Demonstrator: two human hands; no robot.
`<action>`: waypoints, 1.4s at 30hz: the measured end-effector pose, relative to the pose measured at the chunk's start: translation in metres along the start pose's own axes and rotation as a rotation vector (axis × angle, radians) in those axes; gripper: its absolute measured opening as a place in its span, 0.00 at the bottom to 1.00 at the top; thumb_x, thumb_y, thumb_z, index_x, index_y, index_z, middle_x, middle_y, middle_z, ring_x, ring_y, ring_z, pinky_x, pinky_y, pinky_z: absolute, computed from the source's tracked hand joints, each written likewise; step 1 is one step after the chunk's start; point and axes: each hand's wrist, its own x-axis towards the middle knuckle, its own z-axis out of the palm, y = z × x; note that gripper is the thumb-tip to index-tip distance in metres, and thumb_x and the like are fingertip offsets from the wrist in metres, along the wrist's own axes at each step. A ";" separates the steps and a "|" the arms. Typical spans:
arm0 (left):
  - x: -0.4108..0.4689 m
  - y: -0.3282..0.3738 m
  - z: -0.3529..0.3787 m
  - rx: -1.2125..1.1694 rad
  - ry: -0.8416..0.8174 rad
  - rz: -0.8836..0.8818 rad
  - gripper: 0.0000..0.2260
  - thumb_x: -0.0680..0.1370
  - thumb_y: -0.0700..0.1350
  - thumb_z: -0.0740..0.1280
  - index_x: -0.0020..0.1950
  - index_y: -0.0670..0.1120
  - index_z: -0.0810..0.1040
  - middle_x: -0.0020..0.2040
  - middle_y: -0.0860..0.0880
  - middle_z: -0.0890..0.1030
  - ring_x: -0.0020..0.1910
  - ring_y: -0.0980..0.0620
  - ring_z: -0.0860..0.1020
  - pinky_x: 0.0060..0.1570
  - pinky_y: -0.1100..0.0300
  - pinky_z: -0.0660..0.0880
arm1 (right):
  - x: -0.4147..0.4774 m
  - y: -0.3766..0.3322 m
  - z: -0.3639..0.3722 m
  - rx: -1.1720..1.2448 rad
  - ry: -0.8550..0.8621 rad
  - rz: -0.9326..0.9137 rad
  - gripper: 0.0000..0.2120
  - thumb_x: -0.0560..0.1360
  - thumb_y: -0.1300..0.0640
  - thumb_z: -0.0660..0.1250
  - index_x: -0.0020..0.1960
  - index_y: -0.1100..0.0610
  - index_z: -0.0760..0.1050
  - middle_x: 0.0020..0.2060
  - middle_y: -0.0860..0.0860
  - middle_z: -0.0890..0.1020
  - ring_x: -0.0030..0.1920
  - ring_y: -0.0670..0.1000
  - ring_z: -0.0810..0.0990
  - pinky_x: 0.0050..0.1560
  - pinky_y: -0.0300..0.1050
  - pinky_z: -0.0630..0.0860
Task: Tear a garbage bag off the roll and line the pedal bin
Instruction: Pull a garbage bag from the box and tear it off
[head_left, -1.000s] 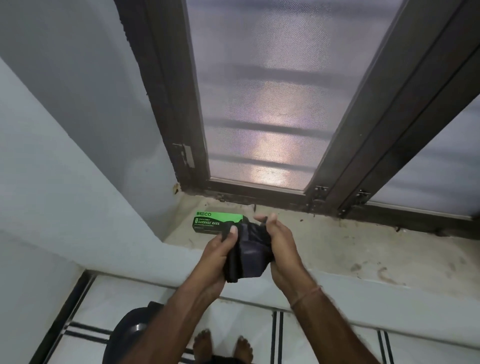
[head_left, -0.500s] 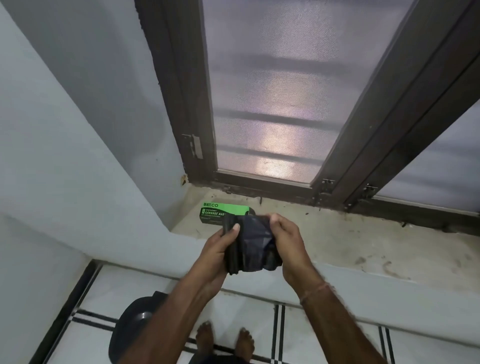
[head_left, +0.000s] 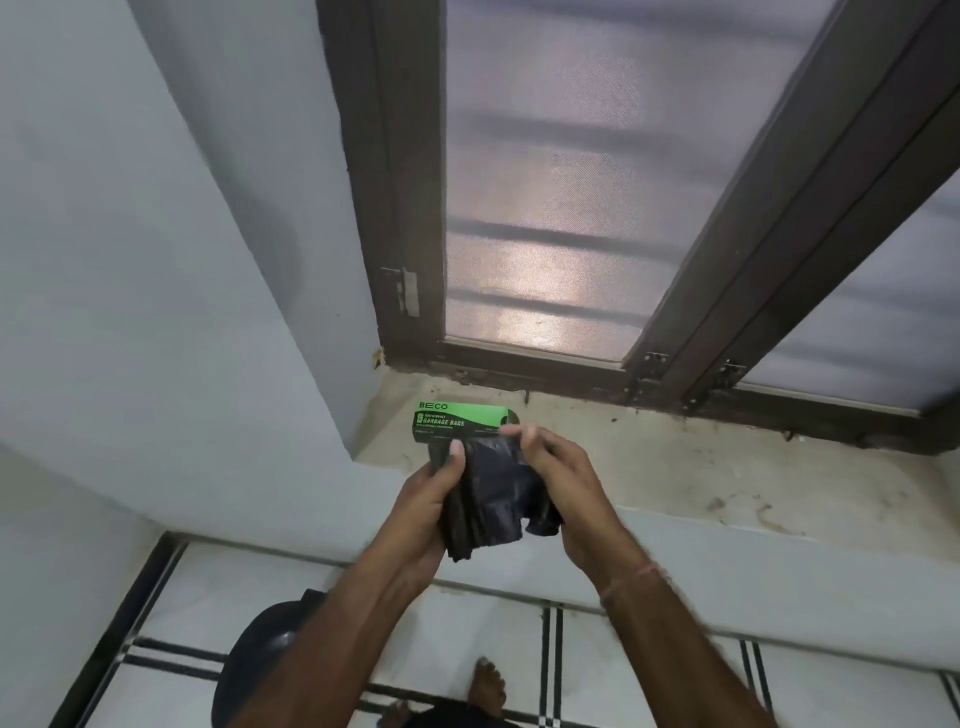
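Garbage bag (head_left: 488, 499), black, folded, held over window sill (head_left: 675, 467); left hand (head_left: 426, 504) clamps one edge, right hand (head_left: 566, 483) pinches other. Best: separate layers gently. Pedal bin (head_left: 260, 670) below.

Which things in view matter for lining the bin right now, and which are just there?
Part of the job:
- black garbage bag, held folded by the left hand and right hand
- green garbage bag pack on the sill
- dark pedal bin on the floor, partly hidden by the left arm

Just there:
- window sill, stained
- mesh window
- hinge on the frame
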 end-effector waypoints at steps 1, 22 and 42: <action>-0.003 0.001 -0.003 -0.003 0.002 0.004 0.21 0.83 0.57 0.61 0.69 0.45 0.78 0.64 0.42 0.84 0.64 0.42 0.82 0.69 0.40 0.74 | -0.005 -0.002 0.005 -0.022 -0.027 0.010 0.16 0.79 0.44 0.64 0.53 0.54 0.83 0.45 0.51 0.87 0.43 0.49 0.87 0.32 0.42 0.80; -0.056 0.007 -0.055 0.048 -0.158 0.008 0.25 0.84 0.61 0.56 0.67 0.46 0.81 0.61 0.39 0.85 0.55 0.42 0.84 0.47 0.51 0.81 | -0.052 0.013 0.064 -0.154 0.153 -0.062 0.06 0.81 0.60 0.63 0.51 0.59 0.79 0.44 0.59 0.86 0.39 0.50 0.83 0.35 0.43 0.80; -0.072 0.014 -0.080 0.027 -0.148 0.039 0.25 0.84 0.61 0.56 0.70 0.46 0.79 0.64 0.41 0.84 0.63 0.41 0.82 0.62 0.41 0.79 | -0.051 0.011 0.090 -0.205 0.114 -0.113 0.11 0.83 0.62 0.59 0.54 0.57 0.81 0.49 0.57 0.86 0.52 0.57 0.84 0.55 0.59 0.81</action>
